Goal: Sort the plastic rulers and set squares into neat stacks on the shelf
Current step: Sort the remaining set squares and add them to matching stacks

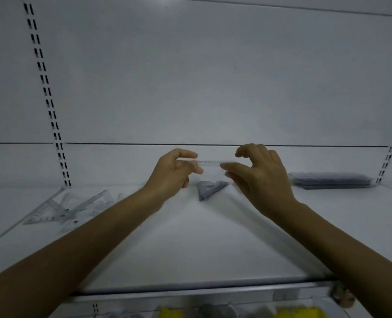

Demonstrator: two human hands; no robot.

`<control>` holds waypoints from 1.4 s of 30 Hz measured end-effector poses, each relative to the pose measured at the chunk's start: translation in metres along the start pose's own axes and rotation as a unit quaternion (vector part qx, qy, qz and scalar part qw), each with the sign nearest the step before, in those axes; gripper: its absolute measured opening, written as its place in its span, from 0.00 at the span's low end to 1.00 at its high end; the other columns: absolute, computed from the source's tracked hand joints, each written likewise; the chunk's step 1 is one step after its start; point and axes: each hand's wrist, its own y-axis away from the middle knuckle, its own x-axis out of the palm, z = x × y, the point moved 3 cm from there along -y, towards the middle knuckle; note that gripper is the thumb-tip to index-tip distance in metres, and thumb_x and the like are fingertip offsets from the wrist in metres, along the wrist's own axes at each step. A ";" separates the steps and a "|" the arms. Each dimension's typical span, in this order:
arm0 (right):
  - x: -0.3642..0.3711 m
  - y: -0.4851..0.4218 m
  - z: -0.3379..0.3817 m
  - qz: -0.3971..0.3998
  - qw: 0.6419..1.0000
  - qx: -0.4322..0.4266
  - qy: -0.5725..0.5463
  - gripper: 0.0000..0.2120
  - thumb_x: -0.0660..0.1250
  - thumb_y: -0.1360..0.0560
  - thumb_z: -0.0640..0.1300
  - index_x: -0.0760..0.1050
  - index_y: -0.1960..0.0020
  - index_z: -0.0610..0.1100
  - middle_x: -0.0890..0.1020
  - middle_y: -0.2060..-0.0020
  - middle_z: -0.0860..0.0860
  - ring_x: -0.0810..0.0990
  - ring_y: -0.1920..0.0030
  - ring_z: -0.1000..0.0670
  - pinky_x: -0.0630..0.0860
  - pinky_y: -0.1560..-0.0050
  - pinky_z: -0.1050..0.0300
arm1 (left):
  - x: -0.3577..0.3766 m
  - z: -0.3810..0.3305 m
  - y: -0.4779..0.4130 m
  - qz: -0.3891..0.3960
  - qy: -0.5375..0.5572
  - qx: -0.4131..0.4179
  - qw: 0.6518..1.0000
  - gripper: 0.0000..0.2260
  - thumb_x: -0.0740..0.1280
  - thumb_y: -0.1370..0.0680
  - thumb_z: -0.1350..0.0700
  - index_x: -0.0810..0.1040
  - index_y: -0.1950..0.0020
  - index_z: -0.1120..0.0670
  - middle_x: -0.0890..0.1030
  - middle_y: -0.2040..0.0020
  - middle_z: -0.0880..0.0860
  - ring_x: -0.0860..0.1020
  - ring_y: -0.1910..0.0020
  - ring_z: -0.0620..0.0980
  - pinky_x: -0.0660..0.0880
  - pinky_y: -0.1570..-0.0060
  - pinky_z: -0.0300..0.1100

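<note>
Our left hand (pixel 172 173) is pinching a clear ruler (pixel 207 162); our half-curled right hand (pixel 261 177) is touching its other end, grip unclear.

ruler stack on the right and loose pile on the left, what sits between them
A small grey stack of set squares sits on the shelf between them, in the head view.

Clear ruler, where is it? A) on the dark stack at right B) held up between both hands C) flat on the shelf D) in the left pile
B: the left hand pinches one end of the clear ruler, the right hand grips the other, above the shelf.
</note>
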 end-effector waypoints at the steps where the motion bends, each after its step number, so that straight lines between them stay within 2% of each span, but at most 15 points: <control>1: -0.003 -0.002 -0.002 -0.002 1.000 -0.019 0.006 0.10 0.75 0.31 0.43 0.82 0.51 0.44 0.80 0.51 0.40 0.79 0.53 0.41 0.73 0.59 0.50 | 0.002 -0.004 -0.003 0.007 -0.022 0.008 1.000 0.07 0.61 0.21 0.60 0.74 0.44 0.54 0.82 0.61 0.49 0.71 0.75 0.42 0.69 0.73 0.31; 3: -0.003 -0.004 -0.001 0.016 0.998 -0.054 -0.001 0.10 0.73 0.30 0.43 0.81 0.50 0.43 0.80 0.49 0.40 0.79 0.51 0.41 0.74 0.57 0.49 | 0.005 -0.007 -0.008 0.037 -0.048 -0.011 0.998 0.11 0.59 0.21 0.61 0.72 0.40 0.50 0.78 0.63 0.49 0.69 0.72 0.44 0.70 0.70 0.34; 5: -0.004 -0.004 0.003 0.040 0.995 -0.069 -0.061 0.09 0.69 0.27 0.44 0.80 0.48 0.42 0.82 0.51 0.44 0.80 0.54 0.44 0.74 0.57 0.52 | 0.010 -0.005 -0.011 0.086 -0.004 -0.054 0.995 0.15 0.57 0.21 0.62 0.70 0.36 0.50 0.75 0.66 0.49 0.66 0.72 0.46 0.69 0.67 0.38; 8: -0.012 -0.005 0.009 0.023 0.976 -0.016 -0.215 0.11 0.64 0.26 0.47 0.82 0.52 0.44 0.85 0.59 0.51 0.82 0.64 0.51 0.74 0.61 0.60 | 0.015 0.006 -0.011 0.153 0.095 -0.110 0.978 0.16 0.53 0.20 0.63 0.69 0.34 0.52 0.73 0.69 0.49 0.63 0.75 0.45 0.69 0.68 0.39; 11: -0.010 -0.009 0.011 0.022 0.965 0.003 -0.263 0.07 0.67 0.26 0.45 0.82 0.52 0.45 0.84 0.60 0.51 0.81 0.63 0.52 0.78 0.64 0.55 | 0.020 0.019 -0.011 0.202 0.108 -0.131 0.965 0.15 0.54 0.19 0.61 0.70 0.34 0.53 0.74 0.69 0.49 0.64 0.74 0.45 0.70 0.70 0.38; 14: -0.004 -0.010 0.004 0.010 0.978 0.057 -0.203 0.04 0.67 0.26 0.45 0.79 0.55 0.45 0.81 0.60 0.52 0.79 0.62 0.54 0.75 0.65 0.60 | 0.013 0.033 -0.017 0.094 -0.055 -0.069 0.992 0.13 0.55 0.18 0.54 0.70 0.35 0.53 0.80 0.59 0.51 0.74 0.67 0.48 0.73 0.63 0.39; 16: 0.005 -0.010 -0.003 0.027 0.980 0.116 -0.161 0.03 0.67 0.25 0.44 0.77 0.56 0.45 0.81 0.60 0.52 0.79 0.62 0.53 0.73 0.63 0.60 | 0.005 0.046 -0.017 0.028 -0.233 0.010 0.972 0.13 0.57 0.19 0.51 0.70 0.36 0.51 0.81 0.50 0.50 0.76 0.56 0.48 0.72 0.56 0.41; 18: 0.021 -0.011 -0.010 0.080 0.984 0.128 -0.094 0.04 0.64 0.24 0.44 0.76 0.56 0.45 0.81 0.61 0.51 0.79 0.64 0.49 0.72 0.64 0.57 | 0.005 0.058 -0.015 0.044 -0.378 0.048 0.924 0.17 0.60 0.22 0.44 0.69 0.34 0.48 0.78 0.42 0.48 0.75 0.48 0.47 0.71 0.49 0.43; 20: 0.037 -0.013 -0.012 0.113 0.989 0.092 -0.037 0.05 0.64 0.24 0.43 0.77 0.58 0.44 0.81 0.64 0.48 0.77 0.68 0.46 0.71 0.67 0.56 | 0.011 0.065 -0.016 0.085 -0.431 0.050 0.897 0.27 0.63 0.27 0.37 0.66 0.31 0.46 0.74 0.36 0.47 0.73 0.40 0.48 0.71 0.44 0.45; 22: 0.049 -0.013 -0.009 0.111 0.993 0.043 -0.008 0.03 0.68 0.29 0.39 0.78 0.61 0.42 0.80 0.70 0.47 0.73 0.74 0.46 0.67 0.70 0.58 | 0.017 0.067 -0.021 0.111 -0.452 0.050 0.884 0.32 0.65 0.30 0.34 0.63 0.30 0.45 0.73 0.34 0.47 0.72 0.37 0.49 0.70 0.44 0.45; 25: 0.065 -0.005 -0.005 0.105 0.994 -0.013 0.009 0.02 0.69 0.32 0.41 0.79 0.63 0.43 0.79 0.72 0.48 0.73 0.74 0.48 0.65 0.68 0.59 | 0.017 0.073 -0.033 0.115 -0.461 0.047 0.879 0.32 0.65 0.29 0.35 0.63 0.30 0.46 0.74 0.34 0.48 0.72 0.38 0.50 0.70 0.45 0.44; 28: 0.079 0.002 -0.007 0.122 0.992 0.001 0.018 0.03 0.70 0.32 0.39 0.80 0.64 0.45 0.80 0.72 0.49 0.74 0.72 0.47 0.63 0.64 0.58 | 0.015 0.081 -0.036 0.106 -0.441 0.046 0.890 0.28 0.65 0.28 0.36 0.67 0.32 0.47 0.75 0.37 0.48 0.73 0.40 0.49 0.72 0.43 0.47; 32: 0.095 0.010 -0.003 0.165 0.986 -0.001 -0.004 0.06 0.67 0.31 0.40 0.81 0.64 0.46 0.80 0.71 0.49 0.76 0.70 0.46 0.62 0.62 0.55 | 0.018 0.083 -0.036 0.083 -0.458 0.071 0.882 0.23 0.63 0.26 0.37 0.74 0.37 0.49 0.77 0.40 0.49 0.74 0.42 0.51 0.72 0.45 0.47; 37: 0.100 0.015 -0.005 0.227 0.968 0.042 -0.099 0.14 0.60 0.30 0.38 0.83 0.56 0.44 0.82 0.63 0.44 0.78 0.65 0.42 0.64 0.61 0.55 | 0.019 0.085 -0.036 0.085 -0.442 0.083 0.889 0.19 0.63 0.26 0.37 0.79 0.42 0.47 0.80 0.46 0.49 0.77 0.48 0.51 0.75 0.50 0.48; 42: 0.098 0.013 -0.002 0.232 0.968 0.037 -0.084 0.16 0.57 0.29 0.40 0.83 0.52 0.43 0.83 0.59 0.43 0.79 0.61 0.41 0.64 0.58 0.54 | 0.021 0.082 -0.033 0.088 -0.454 0.083 0.883 0.19 0.62 0.26 0.37 0.79 0.44 0.48 0.80 0.49 0.50 0.77 0.50 0.51 0.74 0.54 0.46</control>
